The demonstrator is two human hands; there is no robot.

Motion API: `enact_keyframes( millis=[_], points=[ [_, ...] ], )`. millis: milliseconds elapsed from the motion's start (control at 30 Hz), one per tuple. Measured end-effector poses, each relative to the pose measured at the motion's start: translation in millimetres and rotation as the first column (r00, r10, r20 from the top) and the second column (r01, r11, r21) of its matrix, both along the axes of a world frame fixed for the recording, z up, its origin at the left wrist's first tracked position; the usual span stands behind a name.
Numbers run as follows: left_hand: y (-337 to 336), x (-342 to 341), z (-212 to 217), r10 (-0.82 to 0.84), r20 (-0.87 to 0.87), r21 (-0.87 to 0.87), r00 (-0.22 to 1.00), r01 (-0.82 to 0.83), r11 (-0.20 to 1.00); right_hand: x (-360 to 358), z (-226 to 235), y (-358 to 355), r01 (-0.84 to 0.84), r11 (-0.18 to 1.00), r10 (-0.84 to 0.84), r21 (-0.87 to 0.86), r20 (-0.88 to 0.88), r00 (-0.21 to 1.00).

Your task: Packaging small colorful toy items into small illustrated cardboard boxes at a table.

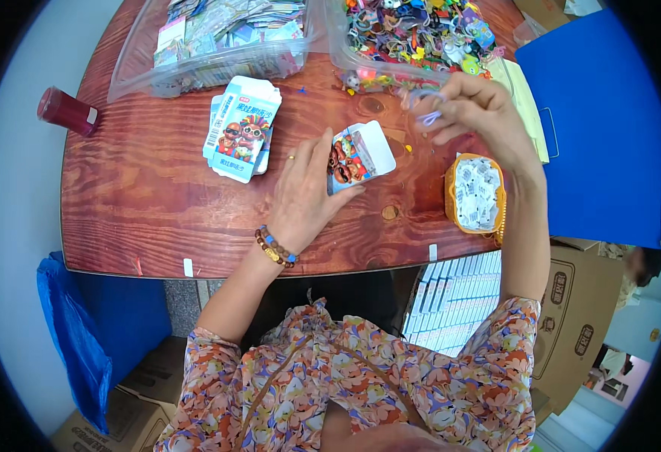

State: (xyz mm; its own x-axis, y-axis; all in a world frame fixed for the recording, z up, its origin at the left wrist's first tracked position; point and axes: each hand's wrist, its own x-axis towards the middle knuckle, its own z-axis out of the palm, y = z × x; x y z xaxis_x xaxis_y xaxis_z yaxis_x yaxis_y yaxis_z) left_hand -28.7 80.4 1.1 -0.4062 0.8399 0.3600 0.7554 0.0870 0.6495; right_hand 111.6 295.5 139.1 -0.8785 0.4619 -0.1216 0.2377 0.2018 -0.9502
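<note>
My left hand [305,184] is closed around a small printed carton [350,160] lying on the red-brown wooden table. Its white end flap [376,146] stands open toward the right. My right hand [475,111] is raised at the near edge of a clear bin full of small colourful trinkets [413,34]. Between its thumb and fingers is a thin, pale purple looped band [428,118], partly blurred. Left of my left hand lies a stack of flattened blue-and-white cartons [241,135] with the same kind of cartoon print.
A yellow basket of small white packets [477,194] stands below my right wrist. Another clear bin holds flat printed packets [229,34] at the back left. A red cylinder [69,111] lies by the left edge. Rows of packed cartons [455,301] sit below the table's front edge.
</note>
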Motion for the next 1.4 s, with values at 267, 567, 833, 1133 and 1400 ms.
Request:
enact_keyframes(
  millis=[267,567,833,1133,1400],
  points=[
    [1.4,9.4,-0.1,0.005,-0.058,-0.046,0.998,-0.007,0.999,1.8,-38.1,-25.6,-0.087,0.982,0.109,-0.165,0.127,0.986],
    [-1.5,-1.2,-3.0,0.081,-0.079,-0.099,0.994,-0.089,0.991,-9.7,-51.9,-41.0,-0.159,0.971,0.117,0.18,0.223,0.968],
    [2.1,-2.1,-9.6,0.071,-0.07,-0.084,0.995,-0.076,0.994,-24.4,-57.9,-53.1,-0.243,0.947,0.176,0.208,0.297,0.938],
    [8.0,-5.8,-6.3,0.067,0.069,-0.063,0.995,-0.063,0.996,-9.2,-52.3,-51.5,-0.124,0.99,0.135,-0.063,0.225,0.965],
    [20.5,-6.9,-7.6,0.036,0.209,0.057,0.977,-0.049,0.997,-4.2,-41.2,-49.7,-0.109,0.828,0.092,0.55,0.058,0.994]
  ],
)
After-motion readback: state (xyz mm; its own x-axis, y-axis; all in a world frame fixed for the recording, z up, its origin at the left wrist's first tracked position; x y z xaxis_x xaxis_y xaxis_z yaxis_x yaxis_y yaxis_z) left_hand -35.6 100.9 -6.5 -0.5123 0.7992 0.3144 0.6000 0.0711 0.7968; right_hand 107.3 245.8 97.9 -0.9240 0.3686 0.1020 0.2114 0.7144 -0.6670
